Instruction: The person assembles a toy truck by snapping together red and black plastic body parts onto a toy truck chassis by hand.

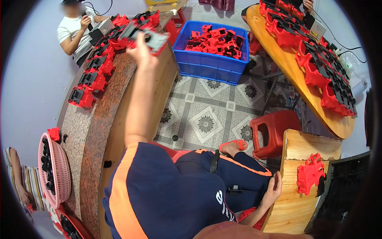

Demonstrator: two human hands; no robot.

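Stretched far forward, my left hand (pixel 143 55) grips a red, black and grey plastic housing (pixel 159 41), slightly blurred, above the far end of a curved stone-topped counter (pixel 119 89). Beneath and around it stand rows of similar red housings with black parts (pixel 95 63). My right hand (pixel 273 190) rests by the near edge of a small wooden table (pixel 292 207), its fingers loosely extended and holding nothing I can see. On that table lies a bare red plastic frame (pixel 311 174) with a small black piece (pixel 321 186) beside it.
A blue crate (pixel 211 65) full of red parts sits on the tiled floor. Red stools (pixel 274 131) stand nearby. More housings cover a long wooden table (pixel 274 51) at right. A pink basket (pixel 59 171) holds black pieces. Other people are at the far left and near left.
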